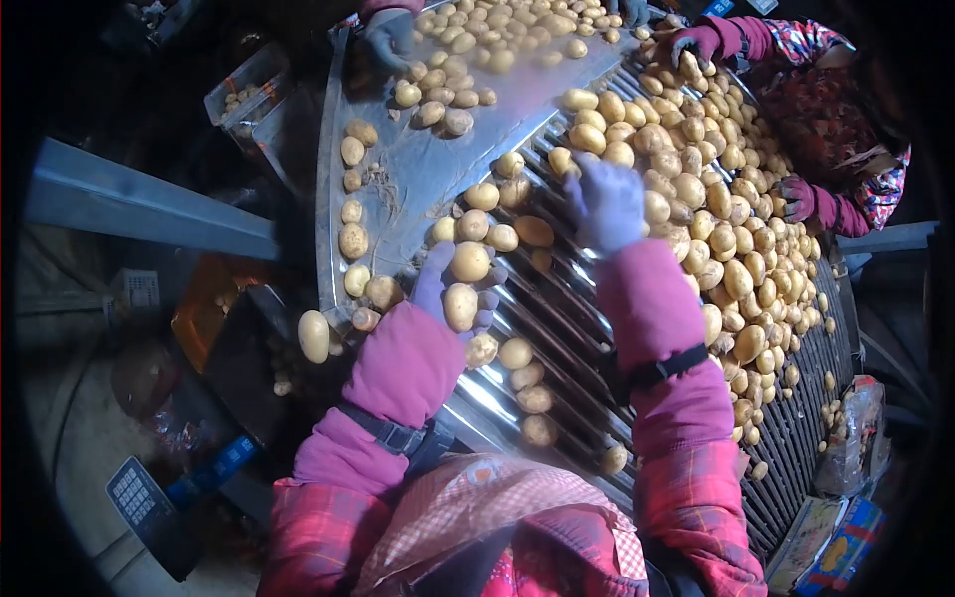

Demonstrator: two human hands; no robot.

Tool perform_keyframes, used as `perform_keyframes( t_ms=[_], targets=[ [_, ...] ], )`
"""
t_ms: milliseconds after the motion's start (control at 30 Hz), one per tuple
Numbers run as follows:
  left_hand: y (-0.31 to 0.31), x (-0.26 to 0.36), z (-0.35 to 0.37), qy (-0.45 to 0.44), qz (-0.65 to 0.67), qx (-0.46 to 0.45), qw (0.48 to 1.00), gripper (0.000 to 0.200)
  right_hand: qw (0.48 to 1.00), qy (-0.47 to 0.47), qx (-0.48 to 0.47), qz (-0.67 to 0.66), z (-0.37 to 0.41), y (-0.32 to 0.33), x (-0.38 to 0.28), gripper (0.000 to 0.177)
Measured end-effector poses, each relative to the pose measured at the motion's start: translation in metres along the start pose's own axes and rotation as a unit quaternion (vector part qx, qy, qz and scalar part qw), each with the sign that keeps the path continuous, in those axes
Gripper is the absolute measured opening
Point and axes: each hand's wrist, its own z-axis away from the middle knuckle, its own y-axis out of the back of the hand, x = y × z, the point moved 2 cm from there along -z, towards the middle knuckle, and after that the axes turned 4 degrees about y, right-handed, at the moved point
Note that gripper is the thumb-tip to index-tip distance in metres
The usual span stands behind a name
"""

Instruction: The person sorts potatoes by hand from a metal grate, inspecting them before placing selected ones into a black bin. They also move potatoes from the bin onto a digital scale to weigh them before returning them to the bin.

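Note:
My left hand (430, 289), in a lavender glove, is cupped palm up around a potato (461, 306). A second potato (471, 262) rests against it at the fingers. My right hand (609, 204), gloved alike, is over the dark bars at the left edge of the potato heap (736, 239). Its thumb and forefinger are apart, with the fingertips right at a yellow potato (561, 161). Loose potatoes, including a brownish one (534, 231), lie on the bars between my hands.
A metal sorting table (428, 164) joins the slatted roller bed (796, 438). A co-worker's gloved hands (796, 199) reach in from the right, another person's glove (390, 38) from the top. Crates (249, 90), a blue-grey beam (149, 204) and a keypad scale (139, 502) stand left.

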Motion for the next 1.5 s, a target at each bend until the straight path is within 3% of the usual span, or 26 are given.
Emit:
perform_keyframes(
  t_ms=[33,67,167,267,333,400,467,500,533,600,633,667,733,767,800,867,900,933,1000,1067,1133,1200,1267,1300,1500],
  targets=[
    [-0.001,0.0,0.002,0.003,0.0,0.007,1.0,0.048,0.999,0.02,0.013,0.048,-0.006,-0.007,0.008,0.032],
    [-0.004,0.001,0.003,-0.004,-0.006,0.013,1.0,0.05,0.996,0.022,-0.047,0.078,-0.012,-0.017,0.013,0.037],
    [-0.001,0.001,-0.003,-0.023,0.011,0.023,0.999,0.052,0.989,0.034,-0.089,0.116,-0.014,-0.057,0.023,0.041],
    [0.0,0.005,-0.004,-0.025,0.045,0.045,0.998,0.055,0.965,0.04,-0.087,0.244,-0.018,-0.061,0.017,0.045],
    [-0.005,0.008,-0.006,-0.074,0.089,0.017,0.993,0.056,0.996,0.013,-0.026,0.08,-0.015,-0.051,0.015,0.047],
    [0.005,0.008,-0.013,-0.058,0.157,-0.035,0.985,0.058,0.982,-0.04,-0.164,-0.086,-0.019,0.001,-0.024,0.045],
    [0.002,0.012,-0.013,-0.051,0.148,-0.034,0.987,0.063,0.946,0.1,-0.118,-0.285,0.0,-0.011,-0.023,0.043],
    [0.0,0.014,-0.012,-0.046,0.139,-0.069,0.987,0.06,0.94,0.068,-0.196,-0.272,-0.021,0.015,-0.03,0.044],
    [0.002,0.014,-0.012,-0.046,0.137,-0.067,0.987,0.06,0.965,0.071,-0.123,-0.222,-0.031,0.002,-0.006,0.045],
    [0.005,0.013,-0.012,-0.051,0.121,-0.133,0.982,0.058,0.996,-0.035,-0.068,-0.054,-0.054,-0.018,0.027,0.046],
    [0.003,0.012,-0.013,-0.058,0.118,-0.166,0.977,0.056,0.999,-0.009,-0.041,0.002,-0.061,-0.039,0.045,0.047],
    [-0.005,0.015,-0.011,-0.062,0.108,-0.143,0.982,0.053,0.998,0.017,-0.013,0.056,-0.063,-0.064,0.061,0.048],
    [-0.009,0.016,-0.017,-0.047,0.121,-0.149,0.98,0.05,0.991,0.027,-0.064,0.114,-0.067,-0.103,0.08,0.057],
    [-0.009,0.016,-0.017,-0.026,0.133,-0.16,0.978,0.046,0.987,0.04,-0.047,0.146,-0.068,-0.109,0.079,0.057],
    [-0.011,0.016,-0.01,-0.023,0.16,-0.173,0.972,0.042,0.994,0.038,-0.038,0.091,-0.074,-0.105,0.074,0.05],
    [-0.005,0.014,-0.02,-0.096,0.178,-0.209,0.957,0.041,0.976,-0.064,-0.143,0.154,-0.084,-0.074,0.044,0.046],
    [-0.014,0.015,-0.01,-0.103,0.108,-0.088,0.985,0.034,0.98,-0.07,-0.164,0.092,-0.081,-0.078,0.058,0.046],
    [-0.018,0.016,-0.008,-0.101,0.111,-0.086,0.985,0.034,0.978,-0.112,-0.175,0.033,-0.072,-0.083,0.067,0.045],
    [-0.024,0.022,-0.01,-0.1,-0.005,-0.059,0.993,0.027,0.979,-0.097,-0.173,0.04,-0.063,-0.078,0.066,0.047],
    [-0.025,0.021,-0.011,-0.106,0.004,-0.053,0.993,0.023,0.982,-0.015,-0.185,0.046,-0.054,-0.07,0.055,0.049],
    [-0.026,0.021,-0.008,-0.099,-0.03,-0.063,0.993,0.025,0.981,-0.009,-0.148,-0.125,-0.037,-0.046,0.019,0.047],
    [-0.021,0.019,-0.008,-0.1,0.047,-0.057,0.992,0.026,0.989,0.021,-0.117,-0.09,-0.012,-0.032,-0.016,0.047],
    [-0.017,0.015,-0.005,-0.086,0.082,0.03,0.992,0.03,0.987,0.031,-0.095,-0.127,0.012,-0.019,-0.027,0.049],
    [-0.015,0.015,-0.005,-0.063,0.099,-0.001,0.993,0.041,0.987,0.01,-0.098,-0.129,0.022,-0.015,-0.03,0.049],
    [-0.002,0.009,-0.008,-0.066,0.088,-0.108,0.988,0.059,0.98,-0.105,-0.062,-0.158,0.075,-0.017,-0.021,0.058]
  ],
)
